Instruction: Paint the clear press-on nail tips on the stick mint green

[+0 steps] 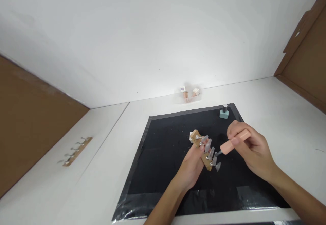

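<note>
My left hand [191, 165] is closed round a small wooden bar [201, 148] that carries several clear false nails on metal clips. It holds the bar tilted above the black mat [163, 163]. My right hand [248, 150] pinches a peach-coloured brush cap [234, 142]; its dark brush tip touches one of the clear nails near the bar's lower end. An open pale green nail polish bottle [224, 113] stands at the mat's far right corner. A small white block [191, 137] lies just behind the bar.
A second wooden bar with metal clips [75, 151] lies on the white table at the left. A clear tray with small bottles [188, 94] sits against the white back wall. Brown cardboard panels rise at the left [30, 123] and right [305, 58].
</note>
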`<state>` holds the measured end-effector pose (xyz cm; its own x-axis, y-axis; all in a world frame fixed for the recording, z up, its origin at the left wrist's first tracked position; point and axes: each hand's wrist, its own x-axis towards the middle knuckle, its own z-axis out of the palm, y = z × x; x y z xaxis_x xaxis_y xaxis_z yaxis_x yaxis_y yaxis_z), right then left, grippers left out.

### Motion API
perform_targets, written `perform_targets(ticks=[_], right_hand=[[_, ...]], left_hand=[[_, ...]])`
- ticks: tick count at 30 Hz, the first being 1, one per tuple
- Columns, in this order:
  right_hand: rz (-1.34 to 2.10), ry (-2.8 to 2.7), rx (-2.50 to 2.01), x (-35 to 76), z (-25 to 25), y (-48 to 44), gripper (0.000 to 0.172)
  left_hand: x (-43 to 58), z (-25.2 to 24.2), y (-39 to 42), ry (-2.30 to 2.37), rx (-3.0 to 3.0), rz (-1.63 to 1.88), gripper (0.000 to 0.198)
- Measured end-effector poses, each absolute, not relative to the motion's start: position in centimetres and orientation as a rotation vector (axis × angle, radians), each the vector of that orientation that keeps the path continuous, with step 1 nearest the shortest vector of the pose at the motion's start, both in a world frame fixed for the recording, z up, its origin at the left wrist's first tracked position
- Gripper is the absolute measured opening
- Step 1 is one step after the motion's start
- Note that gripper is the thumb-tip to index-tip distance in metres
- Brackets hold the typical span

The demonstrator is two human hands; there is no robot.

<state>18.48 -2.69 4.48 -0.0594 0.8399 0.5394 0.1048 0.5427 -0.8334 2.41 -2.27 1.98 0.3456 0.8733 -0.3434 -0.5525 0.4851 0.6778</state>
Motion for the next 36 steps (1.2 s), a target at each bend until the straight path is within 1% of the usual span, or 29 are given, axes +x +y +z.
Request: perform_targets(ticks=[6, 9, 13, 19, 25, 32, 36], right_hand=[[0.751, -1.567, -0.841, 18.5, 4.1, -2.8, 0.013], [0.728, -1.596, -0.834, 18.5, 4.3, -2.7, 0.014], [0.620, -1.550, -0.932, 18.6, 4.7, -2.6, 0.020], [0.693, -1.577, -0.830, 18.7, 4.4, -2.7, 0.017], [0.595, -1.553, -0.969, 18.8, 4.4, -2.5, 0.016], [0.667, -1.640, -0.816, 18.6, 4.4, -2.7, 0.011], [0.571, -1.618, -0.890, 18.7, 4.4, -2.5, 0.019]], left_hand=[[2.6, 1.9, -2.3, 0.743, 0.556, 0.942, 0.039], [2.6, 1.7, -2.3, 0.708, 0.625, 0.911, 0.041], [2.5, 1.7, -2.4, 0.693, 0.638, 0.886, 0.043], [2.5, 1.4, -2.3, 0.678, 0.680, 0.861, 0.043], [2.5, 1.3, -2.4, 0.681, 0.628, 0.844, 0.044], [2.4, 1.0, -2.3, 0.656, 0.716, 0.812, 0.040], [2.3, 0.8, -2.4, 0.670, 0.700, 0.816, 0.042]])
